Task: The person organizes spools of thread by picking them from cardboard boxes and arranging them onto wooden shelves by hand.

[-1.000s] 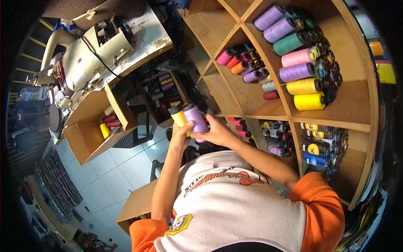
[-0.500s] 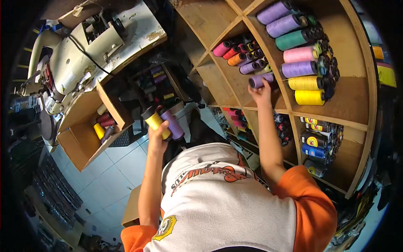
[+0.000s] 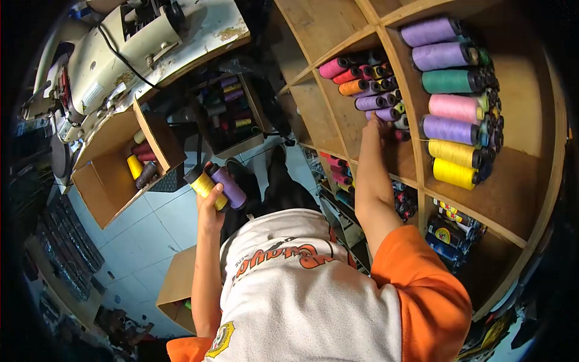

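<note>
My left hand (image 3: pixel 211 202) is closed around two spools held side by side, a yellow thread spool (image 3: pixel 205 186) and a purple thread spool (image 3: pixel 228 187). Inside a shelf compartment, my right hand (image 3: pixel 374 125) has its fingers on another purple spool (image 3: pixel 381 114), at the lower end of a stack. That spool lies on its side, just below more purple spools (image 3: pixel 370 102). An orange spool (image 3: pixel 351 87) and a pink spool (image 3: pixel 332 67) lie higher in the same compartment. The right fingertips are partly hidden.
The wooden shelf (image 3: pixel 417 136) divides into compartments; the right one holds a stack with a green spool (image 3: pixel 447 82). An open cardboard box (image 3: pixel 99 196) with several spools stands at left, below a sewing machine (image 3: pixel 102 75). Another box of spools (image 3: pixel 241 145) sits on the floor.
My right hand has pushed the purple spool deeper into the compartment, up against the stack there. My left hand has shifted slightly left and down, still holding its two spools. The view has shifted.
</note>
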`<state>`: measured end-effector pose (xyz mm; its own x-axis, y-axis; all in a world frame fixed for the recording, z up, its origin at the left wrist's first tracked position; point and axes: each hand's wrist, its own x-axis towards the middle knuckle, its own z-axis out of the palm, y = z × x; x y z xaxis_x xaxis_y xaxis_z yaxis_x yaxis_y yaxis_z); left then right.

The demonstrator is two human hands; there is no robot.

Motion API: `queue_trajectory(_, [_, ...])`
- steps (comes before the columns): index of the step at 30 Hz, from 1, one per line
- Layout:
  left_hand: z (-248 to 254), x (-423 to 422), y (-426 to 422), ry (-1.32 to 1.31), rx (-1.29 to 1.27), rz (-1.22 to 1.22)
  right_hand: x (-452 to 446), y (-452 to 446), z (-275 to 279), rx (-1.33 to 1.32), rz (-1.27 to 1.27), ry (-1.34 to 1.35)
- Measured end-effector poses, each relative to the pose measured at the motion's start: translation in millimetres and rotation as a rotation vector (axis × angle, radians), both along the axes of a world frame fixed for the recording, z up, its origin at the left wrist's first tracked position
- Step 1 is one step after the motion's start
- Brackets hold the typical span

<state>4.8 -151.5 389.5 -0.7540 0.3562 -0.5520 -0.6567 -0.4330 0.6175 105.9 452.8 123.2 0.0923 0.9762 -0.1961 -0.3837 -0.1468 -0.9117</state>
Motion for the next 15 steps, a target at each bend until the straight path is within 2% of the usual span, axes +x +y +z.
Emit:
queue_trajectory(2, [-7, 4, -3, 0.004, -0.037, -0.014, -10, -12, 19, -0.111, -0.127, 0.365])
queue_trajectory(3, [-9, 4, -4, -0.005, -0.043, -0.016, -20, -32, 52, -0.198, -0.199, 0.53])
queue_trajectory(5, [-10, 5, -2, -0.023, -0.046, -0.018, -24, -64, 97, -0.156, -0.112, 0.057])
queue_trajectory(7, [-11, 2, 0, -0.025, -0.051, -0.059, -26, -67, 92, -0.043, -0.018, -0.616])
queue_trajectory(10, [-11, -6, 4, -0.021, -0.055, -0.128, -20, -73, 89, 0.071, 0.056, -0.66])
queue_trajectory(11, [-9, -9, 7, -0.01, -0.028, -0.114, -18, -74, 88, 0.004, 0.024, -0.678])
queue_trajectory(13, [3, -14, 18, 0.009, 0.035, -0.099, -25, -99, 123, -0.129, -0.053, -0.712])
queue_trajectory(15, [6, -17, 24, 0.023, 0.011, -0.145, -8, -115, 115, -0.154, 0.176, -0.538])
